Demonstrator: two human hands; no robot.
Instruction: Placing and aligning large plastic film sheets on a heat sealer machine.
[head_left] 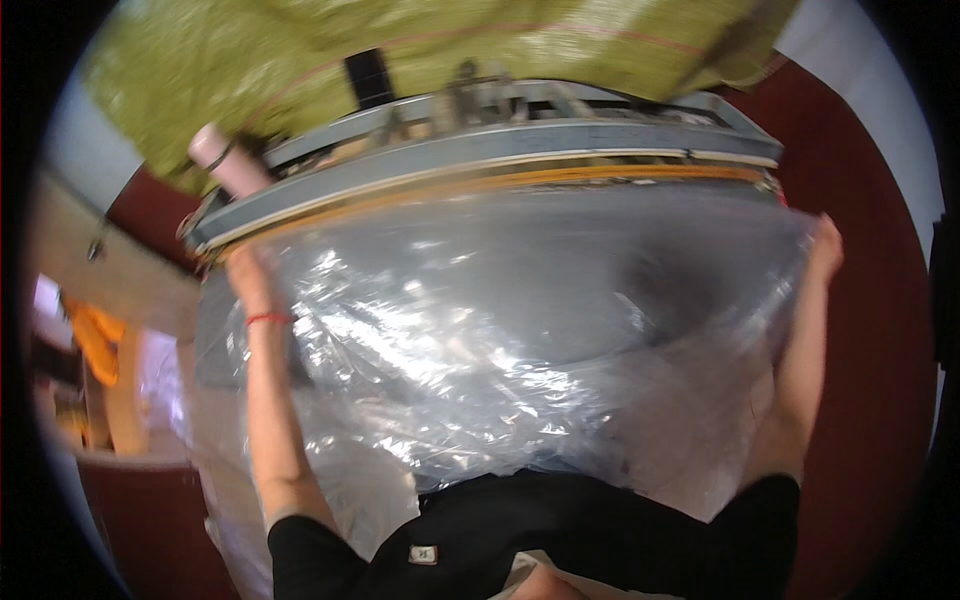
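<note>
A wide clear plastic sheet, wrinkled and glossy, is stretched between my hands and hangs down toward my body. At its far left corner my left hand is closed on the edge; a red band circles that wrist. My right hand grips the far right corner, with that arm held out wide. Beneath the film, a grey flat surface shows through. Just beyond the sheet's far edge runs a long grey metal bar with an orange strip along its near side.
Beyond the bar, a pink bottle leans at the left and a dark phone-like slab rests near a yellow-green tarp. Several small items sit in the metal frame. A doorway with orange things opens at the left; dark red wall lies right.
</note>
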